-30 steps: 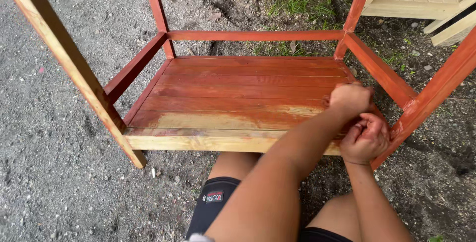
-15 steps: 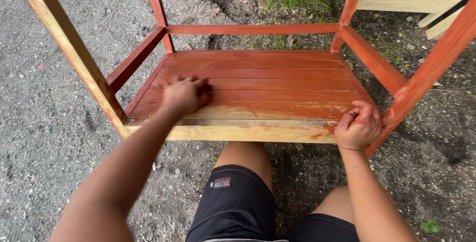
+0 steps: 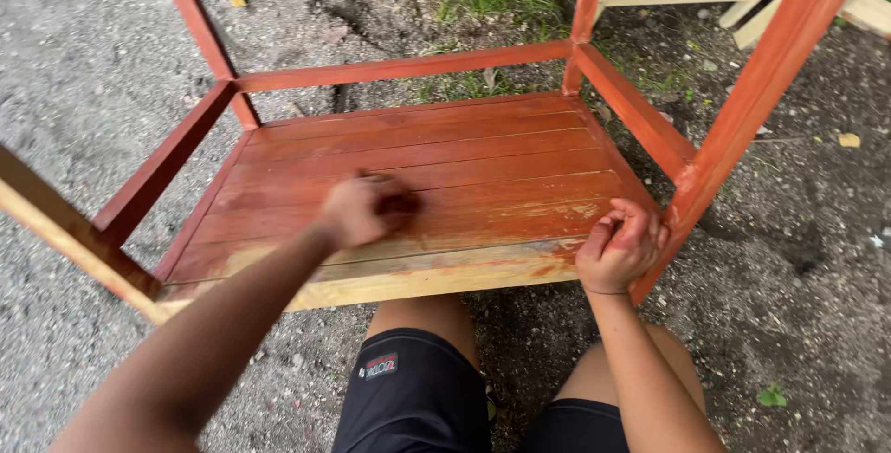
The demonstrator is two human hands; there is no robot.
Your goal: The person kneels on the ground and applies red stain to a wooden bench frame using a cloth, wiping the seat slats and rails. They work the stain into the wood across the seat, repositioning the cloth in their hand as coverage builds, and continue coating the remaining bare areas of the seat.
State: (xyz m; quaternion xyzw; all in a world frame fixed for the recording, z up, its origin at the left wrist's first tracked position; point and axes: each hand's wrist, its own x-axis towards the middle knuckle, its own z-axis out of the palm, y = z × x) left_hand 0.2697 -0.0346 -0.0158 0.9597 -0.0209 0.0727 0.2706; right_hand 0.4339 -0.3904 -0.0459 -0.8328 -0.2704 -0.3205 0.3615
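– Where are your hands?

– Your left hand point(image 3: 364, 210) lies blurred on the red wooden table top point(image 3: 418, 174), fingers curled down; you cannot tell whether it holds anything. The table lies upside down on the gravel point(image 3: 56, 91), legs pointing up.

– And the other?

– Your right hand point(image 3: 620, 247) is closed in a loose fist at the near right corner, beside the red leg point(image 3: 742, 110), touching the pale edge point(image 3: 418, 281).

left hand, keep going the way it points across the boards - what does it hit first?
Likely the red rail at the far edge. The left hand lies on the red boards, aimed up and slightly right; nothing else sits on them in that line. Motion blur makes the heading approximate.
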